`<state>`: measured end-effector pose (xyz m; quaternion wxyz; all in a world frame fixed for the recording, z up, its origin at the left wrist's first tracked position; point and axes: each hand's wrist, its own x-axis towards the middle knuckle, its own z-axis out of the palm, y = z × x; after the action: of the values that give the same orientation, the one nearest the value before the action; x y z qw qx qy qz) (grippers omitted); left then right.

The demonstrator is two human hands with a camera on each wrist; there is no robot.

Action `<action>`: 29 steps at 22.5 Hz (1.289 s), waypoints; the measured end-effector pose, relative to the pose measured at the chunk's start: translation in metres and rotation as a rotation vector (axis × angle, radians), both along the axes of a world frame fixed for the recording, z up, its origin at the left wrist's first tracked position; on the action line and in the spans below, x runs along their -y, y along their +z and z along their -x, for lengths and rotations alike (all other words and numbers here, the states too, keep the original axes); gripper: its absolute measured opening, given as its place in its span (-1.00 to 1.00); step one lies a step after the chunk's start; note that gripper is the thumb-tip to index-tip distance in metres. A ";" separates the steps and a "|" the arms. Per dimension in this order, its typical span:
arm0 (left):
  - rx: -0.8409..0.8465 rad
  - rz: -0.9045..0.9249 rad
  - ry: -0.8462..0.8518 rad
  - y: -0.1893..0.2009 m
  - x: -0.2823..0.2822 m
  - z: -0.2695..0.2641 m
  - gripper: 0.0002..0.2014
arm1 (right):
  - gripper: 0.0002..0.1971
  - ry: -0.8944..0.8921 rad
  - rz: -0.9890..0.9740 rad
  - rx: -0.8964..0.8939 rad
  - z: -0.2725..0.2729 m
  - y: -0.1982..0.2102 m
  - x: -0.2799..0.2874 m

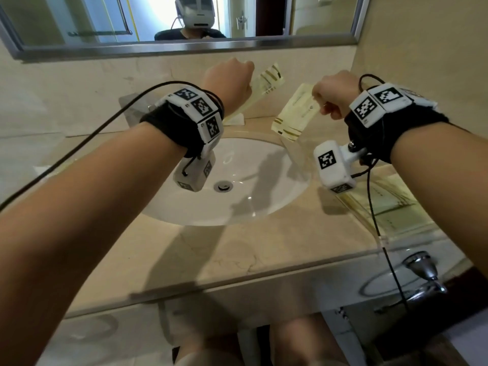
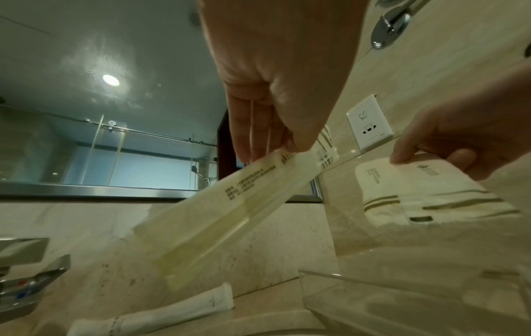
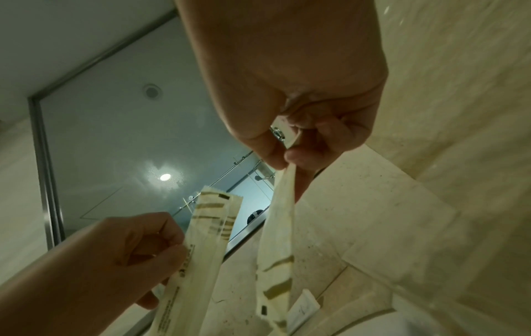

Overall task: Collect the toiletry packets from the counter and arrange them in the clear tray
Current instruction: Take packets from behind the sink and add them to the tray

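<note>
My left hand [image 1: 232,80] is raised over the back of the counter and grips a long narrow cream packet [image 1: 266,83] near its upper end; the left wrist view shows its fingers [image 2: 258,136] curled round that packet [image 2: 229,204]. My right hand [image 1: 326,103] pinches the top edge of a wider cream packet with gold stripes [image 1: 295,114], which hangs down above the basin's right rim. Thumb and forefinger [image 3: 287,159] pinch this packet [image 3: 276,250] in the right wrist view. The clear tray [image 1: 369,223] stands on the counter at right, holding cream packets.
A white basin [image 1: 224,180] is set in the beige counter [image 1: 237,247]. A white tube [image 2: 161,316] lies by the chrome tap [image 2: 23,284]. A small white sachet [image 3: 304,309] lies on the counter. A mirror [image 1: 184,17] hangs behind, a wall socket [image 2: 369,122] beside it.
</note>
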<state>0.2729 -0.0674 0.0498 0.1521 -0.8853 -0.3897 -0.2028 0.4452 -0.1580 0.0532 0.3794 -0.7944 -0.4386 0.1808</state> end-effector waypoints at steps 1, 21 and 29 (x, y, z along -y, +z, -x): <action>-0.003 -0.001 -0.024 0.000 0.004 -0.008 -0.75 | -0.76 -0.021 -0.002 -0.008 -0.005 0.000 0.007; -0.128 -0.029 -0.289 -0.014 0.081 -0.152 -0.72 | -0.93 -0.187 0.110 0.246 -0.078 -0.028 0.133; -0.164 -0.027 -0.299 -0.025 0.087 -0.146 -0.73 | -0.87 0.240 0.424 0.224 -0.032 -0.060 0.131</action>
<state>0.4190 -0.1543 0.0244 0.1633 -0.9449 -0.2374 -0.1554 0.4776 -0.2892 -0.0065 0.1297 -0.8133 -0.5213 0.2234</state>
